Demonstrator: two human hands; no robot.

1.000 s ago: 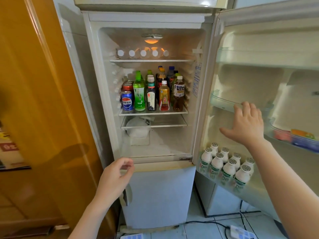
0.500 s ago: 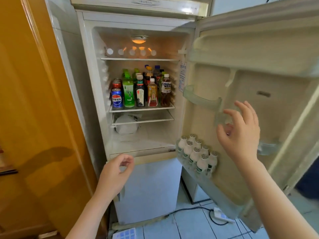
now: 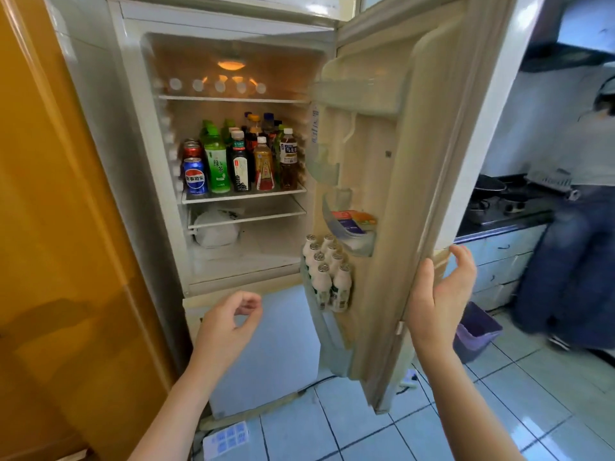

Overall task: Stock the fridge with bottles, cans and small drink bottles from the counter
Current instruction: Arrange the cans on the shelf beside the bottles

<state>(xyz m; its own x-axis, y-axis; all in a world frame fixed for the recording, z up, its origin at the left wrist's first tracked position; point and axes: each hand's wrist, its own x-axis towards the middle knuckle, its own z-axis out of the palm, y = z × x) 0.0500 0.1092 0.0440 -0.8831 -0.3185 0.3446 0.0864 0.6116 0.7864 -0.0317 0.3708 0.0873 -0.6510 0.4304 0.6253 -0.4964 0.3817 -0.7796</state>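
Head view: plastic tea bottles point(image 3: 239, 161), cola cans point(image 3: 195, 176) and small white drink bottles point(image 3: 327, 277) are shelved; left hand point(image 3: 229, 324) and right hand point(image 3: 439, 291) are held loose, empty; little seems left.

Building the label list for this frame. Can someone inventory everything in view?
fridge: one, cream-white, centre, upper compartment lit
fridge door: one, cream, swung open rightward
bottles: four in front, more behind; green, dark, amber; middle shelf
cans: two visible, blue before red, that shelf's left end
small drink bottles: about eight, white, lowest door bin
white bag: one, under the lower shelf
packets: a few, orange and purple, door bin above
ice tray: one, pale blue, floor below fridge
waste bin: one, purple, floor right of door
hob: one, dark, counter at right
second person: one, blurred, by the hob
left hand: loosely curled, empty, before the lower door
right hand: open, at the door's outer edge
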